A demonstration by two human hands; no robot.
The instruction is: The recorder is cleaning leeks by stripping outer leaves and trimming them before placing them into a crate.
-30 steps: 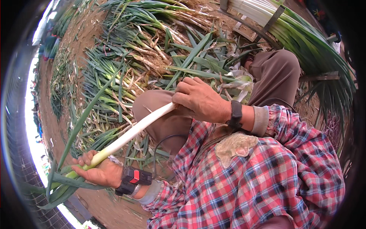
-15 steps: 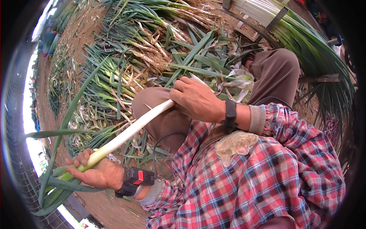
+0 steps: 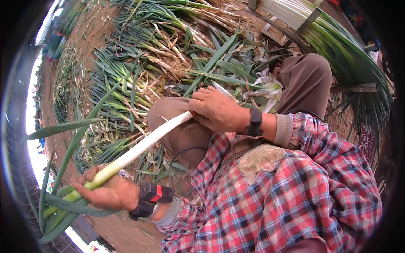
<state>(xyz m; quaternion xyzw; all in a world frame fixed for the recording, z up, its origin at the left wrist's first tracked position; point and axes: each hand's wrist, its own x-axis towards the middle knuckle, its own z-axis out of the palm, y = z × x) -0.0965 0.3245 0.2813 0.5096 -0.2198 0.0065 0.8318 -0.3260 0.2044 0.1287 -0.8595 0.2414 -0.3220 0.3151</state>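
Observation:
A long green onion (image 3: 143, 145) with a bare white stalk slants across the front of my knee. My left hand (image 3: 112, 189) is closed around its lower, pale green part, and its leaves (image 3: 69, 206) fan out beyond that hand at the left. My right hand (image 3: 219, 110) grips the white upper end, fingers curled over it, so the very tip is hidden. A narrow pale strip (image 3: 223, 89) pokes out behind the right hand's knuckles; I cannot tell what it is.
Heaps of untrimmed green onions (image 3: 122, 80) with brown roots lie on the soil ahead and to the left. Loose leaves and peeled skins (image 3: 265, 86) litter the ground before my knees. At the right, a metal rack (image 3: 306, 23) holds cleaned green onions (image 3: 337, 50).
The onion's leaves have swung and shifted at the left. Both hands keep their grip and have moved only slightly.

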